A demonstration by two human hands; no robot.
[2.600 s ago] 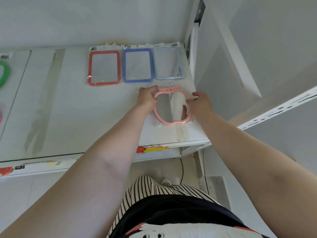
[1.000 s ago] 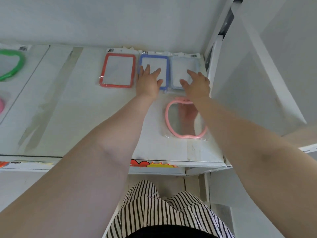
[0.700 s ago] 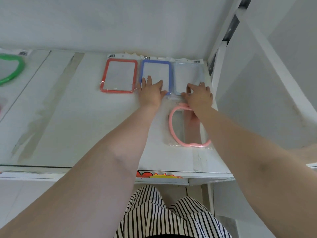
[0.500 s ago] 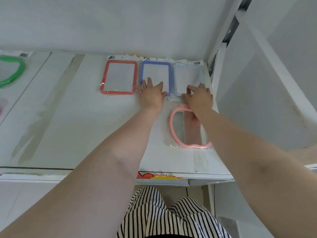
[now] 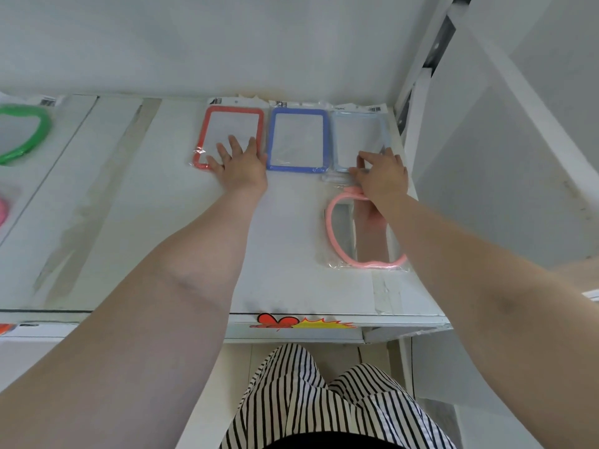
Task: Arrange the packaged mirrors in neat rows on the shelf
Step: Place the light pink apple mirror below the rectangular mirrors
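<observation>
Left hand [image 5: 238, 163] flat on red mirror [image 5: 231, 137] — fingers spread.

Green mirror [image 5: 24, 134] & pink one [image 5: 3, 209] cut off at left edge; right hand [image 5: 382, 176] hides pale-blue mirror [image 5: 358, 137] corner.

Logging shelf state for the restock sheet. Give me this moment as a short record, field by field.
back row: red mirror, blue mirror, pale blue mirror, side by side
front row: pink mirror, alone
left hand: flat on the red mirror's lower edge
right hand: fingers at the pale blue mirror's lower edge
far left: green mirror
shelf: white
</observation>
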